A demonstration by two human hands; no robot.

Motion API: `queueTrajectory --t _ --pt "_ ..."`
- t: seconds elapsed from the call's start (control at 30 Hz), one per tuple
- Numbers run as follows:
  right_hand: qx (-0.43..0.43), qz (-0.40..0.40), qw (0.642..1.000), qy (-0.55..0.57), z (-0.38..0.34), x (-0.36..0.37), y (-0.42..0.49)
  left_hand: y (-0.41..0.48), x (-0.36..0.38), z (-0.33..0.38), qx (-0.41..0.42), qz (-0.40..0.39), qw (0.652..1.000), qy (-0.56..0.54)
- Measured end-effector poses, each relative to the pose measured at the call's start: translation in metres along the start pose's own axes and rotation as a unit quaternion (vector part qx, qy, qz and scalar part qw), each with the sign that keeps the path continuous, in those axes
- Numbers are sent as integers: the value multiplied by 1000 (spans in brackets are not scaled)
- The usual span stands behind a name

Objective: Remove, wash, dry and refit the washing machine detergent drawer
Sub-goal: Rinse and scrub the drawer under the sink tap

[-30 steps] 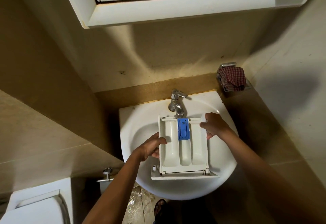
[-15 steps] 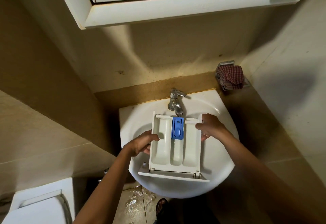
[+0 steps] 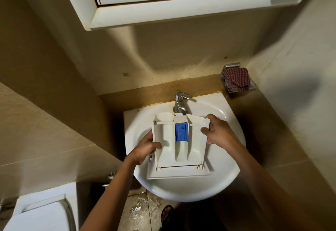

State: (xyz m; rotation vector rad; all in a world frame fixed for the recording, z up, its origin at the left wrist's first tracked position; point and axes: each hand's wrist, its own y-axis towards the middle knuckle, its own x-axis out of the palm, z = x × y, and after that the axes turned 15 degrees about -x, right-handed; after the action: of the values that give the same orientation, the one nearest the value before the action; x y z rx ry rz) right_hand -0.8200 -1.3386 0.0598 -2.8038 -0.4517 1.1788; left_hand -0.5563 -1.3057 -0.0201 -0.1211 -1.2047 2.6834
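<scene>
So the drawer [image 3: 179, 143] is out of the machine and held over the sink [image 3: 225, 176], open side up, with both hands on it. Front panel faces the person at the near end, back end sits right under the tap [image 3: 180, 103]. It looks tipped a bit, back end higher, since you can see the rounded ends of the compartments past the rear wall.

Left hand [image 3: 145, 147] is clamped on the left side wall about halfway along, thumb hooked over the top into the left compartment, the rest of the fingers out of sight under or behind it. Right hand [image 3: 218, 132] has the far right corner, fingers curled around the edge, thumb on the side wall. So both hands are closed on the drawer, neither one is free.

Inside there are three white channels running lengthwise, and the middle one has a blue insert [image 3: 181, 132] sitting in its back half. Can't tell if there's water or gunk in there, and I can't see any water coming from the tap.

Around it: red checked cloth [image 3: 236, 79] stuffed in a small wall holder to the right of the sink, white cabinet [image 3: 163, 12] overhead, toilet [image 3: 40, 212] at bottom left. Floor [image 3: 138, 210] under the sink looks wet and shiny, and there's a sandalled foot [image 3: 166, 212] showing down there.
</scene>
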Motion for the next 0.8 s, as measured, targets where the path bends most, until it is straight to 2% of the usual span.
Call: queueTrajectory --t 0.13,0.23,0.33,0.47,0.57,0.63,0.7,0.8 --pt "-14 28 999 -9 4 -7 -5 -5 10 -4 58 29 998 14" --pt "-38 13 999 20 10 -15 -11 -6 15 -7 81 27 996 7" --pt "-114 -37 990 69 9 -28 -17 -6 18 -7 84 5 996 19" --pt "-167 -171 967 88 1 -35 -15 -7 18 -3 86 -12 996 37" --pt "-123 -138 975 122 -2 -29 -7 -3 14 0 64 7 997 31" --pt "-123 -118 984 44 -6 -27 3 -3 11 8 45 16 999 27" --pt "-95 -122 988 19 -12 -26 14 -5 9 20 33 15 999 35" --pt "-9 -132 987 95 -19 -29 26 -6 6 33 23 19 999 37"
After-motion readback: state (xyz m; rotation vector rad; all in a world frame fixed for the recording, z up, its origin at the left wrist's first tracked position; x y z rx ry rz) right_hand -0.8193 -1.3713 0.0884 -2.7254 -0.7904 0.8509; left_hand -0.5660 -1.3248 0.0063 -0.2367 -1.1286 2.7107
